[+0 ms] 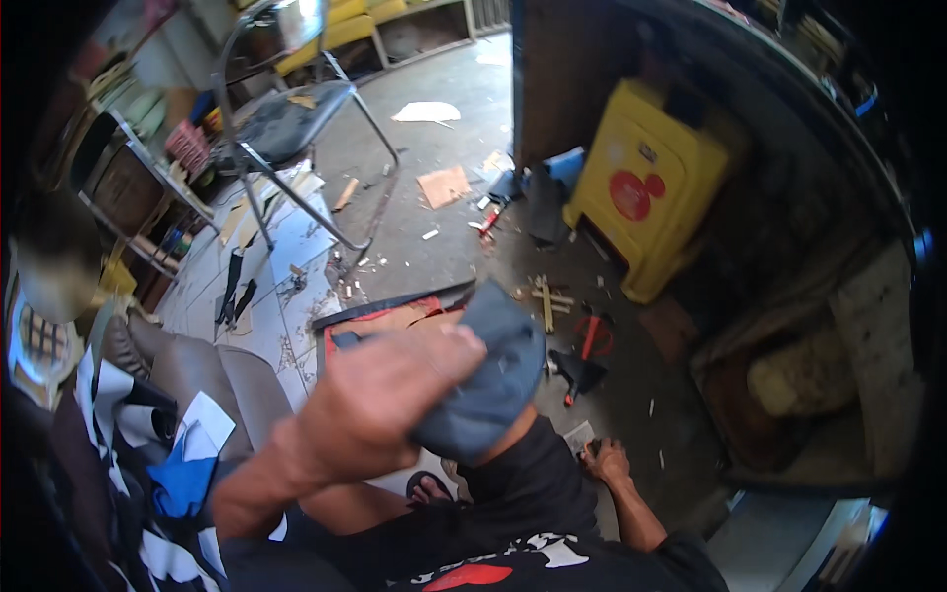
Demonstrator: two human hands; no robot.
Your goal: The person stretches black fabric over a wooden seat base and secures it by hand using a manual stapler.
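Observation:
My left hand (380, 385) is raised over my lap, slightly blurred, its fingers closed on a dark grey, bent piece of sheet material (508, 360). Whether that is cloth, leather or rubber I cannot tell. Low at my right side, my right hand (610, 461) is down near the floor with its fingers curled. Something small and dark seems to be at its fingertips, too small to name. Beside those fingers lies a pale flat rectangle (579, 435). Beyond the left hand, a red-edged board or tray (370, 321) with a dark strip on it rests on the floor.
A yellow plastic stool (646, 187) lies tipped at the right. A metal-framed chair (296, 123) stands at the far left. Red-handled tools (595, 335), wooden sticks (548, 301) and scraps (444, 185) litter the floor. Cloth pieces (182, 474) are heaped on my left.

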